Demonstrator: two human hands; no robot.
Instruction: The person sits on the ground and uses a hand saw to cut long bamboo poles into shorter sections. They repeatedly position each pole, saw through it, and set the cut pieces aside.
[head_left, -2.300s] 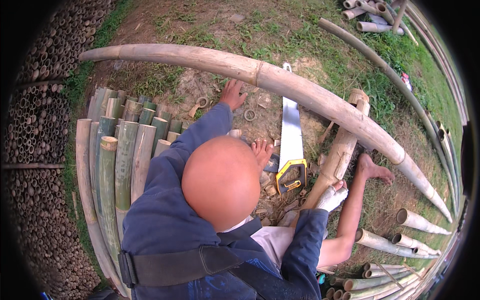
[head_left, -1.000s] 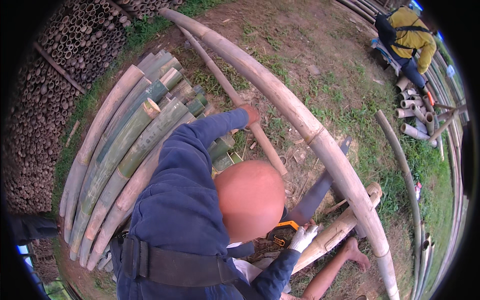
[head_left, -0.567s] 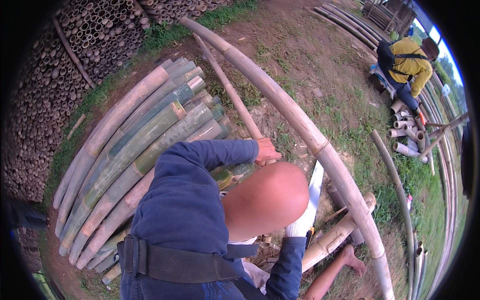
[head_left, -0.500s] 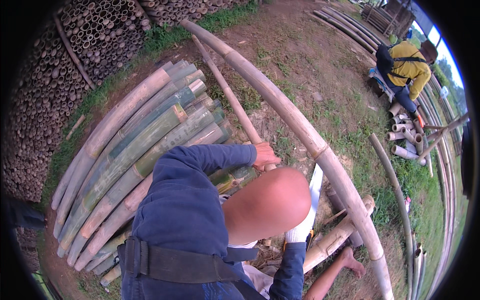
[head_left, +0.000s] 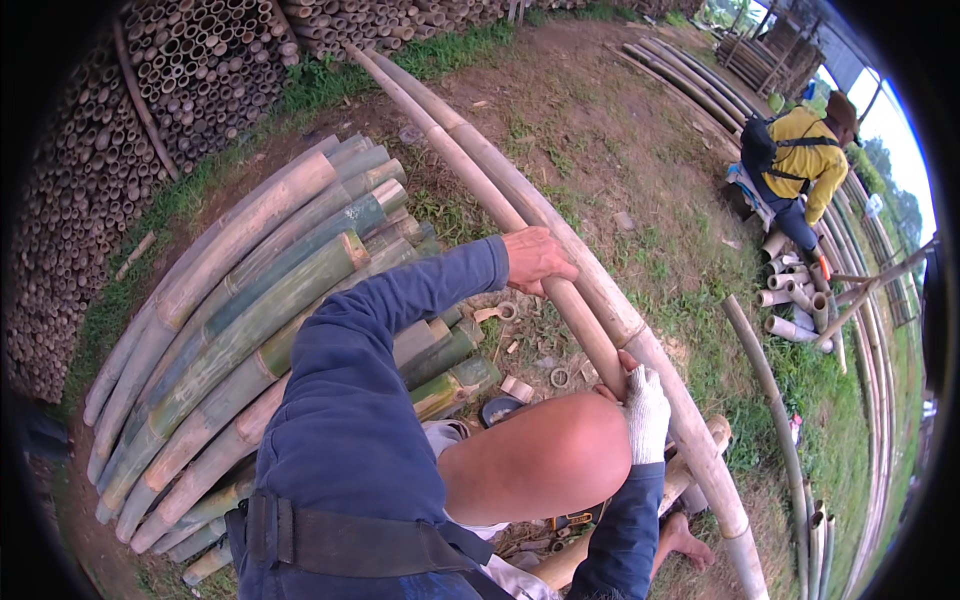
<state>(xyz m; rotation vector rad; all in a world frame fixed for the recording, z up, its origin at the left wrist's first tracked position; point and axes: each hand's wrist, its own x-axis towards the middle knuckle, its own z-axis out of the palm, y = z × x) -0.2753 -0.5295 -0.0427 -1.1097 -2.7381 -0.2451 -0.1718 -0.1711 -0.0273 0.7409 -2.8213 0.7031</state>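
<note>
My bare left hand [head_left: 538, 260] is wrapped round a slender bamboo pole [head_left: 590, 330], which runs away toward the upper left. Nearer to me, my right hand [head_left: 647, 408], in a white glove with bare fingertips, grips the same pole close to its near end. Beside it on the right lies a longer, thicker bamboo pole [head_left: 540, 212], nearly touching it. My raised bare knee [head_left: 550, 455] hides part of the ground below the hands. A black and yellow object [head_left: 575, 520] shows partly under the knee; its kind is hidden.
Cut green bamboo poles [head_left: 270, 300] are piled at left. Behind them rises a big stack of bamboo [head_left: 200, 80]. Bamboo offcuts [head_left: 560, 378] litter the ground near my knee. At far right a person in a yellow top [head_left: 805, 150] sits among short bamboo pieces [head_left: 795, 290].
The slender pole has swung right, alongside the thick one. My left hand has moved up and slightly right with it. My right hand has risen onto its near end; the saw blade no longer shows.
</note>
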